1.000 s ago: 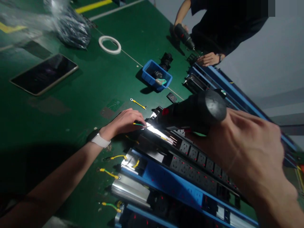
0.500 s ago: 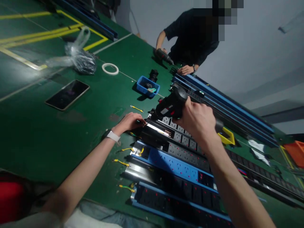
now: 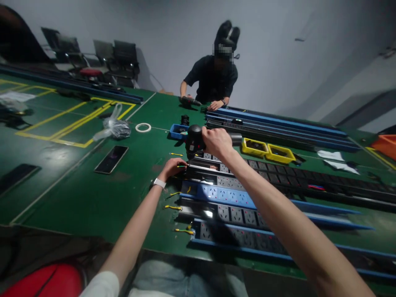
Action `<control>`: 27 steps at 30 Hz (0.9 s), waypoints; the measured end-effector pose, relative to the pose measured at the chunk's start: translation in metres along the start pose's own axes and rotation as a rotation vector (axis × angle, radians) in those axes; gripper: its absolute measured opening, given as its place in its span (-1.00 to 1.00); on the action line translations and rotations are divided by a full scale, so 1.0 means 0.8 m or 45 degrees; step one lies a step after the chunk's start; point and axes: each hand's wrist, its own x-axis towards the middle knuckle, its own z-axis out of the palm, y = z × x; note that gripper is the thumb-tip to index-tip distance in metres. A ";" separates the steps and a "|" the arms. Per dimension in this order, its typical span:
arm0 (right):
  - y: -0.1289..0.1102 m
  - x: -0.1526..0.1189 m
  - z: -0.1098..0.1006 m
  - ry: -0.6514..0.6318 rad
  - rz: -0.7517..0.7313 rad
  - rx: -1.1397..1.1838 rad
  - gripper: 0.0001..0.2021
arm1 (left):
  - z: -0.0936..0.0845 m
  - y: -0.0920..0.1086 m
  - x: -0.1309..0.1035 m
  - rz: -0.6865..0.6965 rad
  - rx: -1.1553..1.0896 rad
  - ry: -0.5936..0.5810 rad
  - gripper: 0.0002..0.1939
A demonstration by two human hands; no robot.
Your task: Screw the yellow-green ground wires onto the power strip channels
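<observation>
My right hand [image 3: 218,141] is wrapped round a black cordless drill [image 3: 194,138], its front end tilted down over the near-left end of a black power strip [image 3: 202,168]. At that end my left hand [image 3: 173,167] pinches a short yellow-green wire [image 3: 182,166]; the fingertips are partly hidden. Below it, a blue power strip [image 3: 222,193] and several black ones lie side by side, with short yellow wires [image 3: 173,207] sticking out of their left ends. Another loose yellow wire [image 3: 176,154] lies just beyond my left hand. The drill's tip contact is unclear.
Across the green table [image 3: 139,210], a person [image 3: 213,78] holds another drill [image 3: 191,100] by blue rails [image 3: 278,121]. Around lie a blue bin [image 3: 177,132], yellow bins [image 3: 280,159], a tape roll [image 3: 143,128], a phone [image 3: 111,159] and a plastic bag [image 3: 119,128].
The camera view has tilted up and levelled, showing more wall and chairs. Both hands stay at the same strip end, the right still holding the drill above it.
</observation>
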 end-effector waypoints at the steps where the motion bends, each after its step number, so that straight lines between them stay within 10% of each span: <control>1: -0.002 -0.001 0.000 0.010 -0.012 0.013 -0.64 | 0.000 0.000 0.000 -0.006 0.005 -0.005 -0.81; 15: -0.019 0.008 -0.002 0.091 0.102 0.052 -0.59 | 0.002 0.016 0.000 -0.025 0.107 -0.004 -0.90; 23: -0.008 0.004 0.015 0.185 0.204 0.126 -0.61 | -0.049 0.045 0.004 0.029 0.285 -0.056 -0.69; 27: 0.008 -0.005 0.036 0.207 0.182 0.103 -0.56 | -0.031 0.044 0.005 -0.025 0.301 -0.040 -0.69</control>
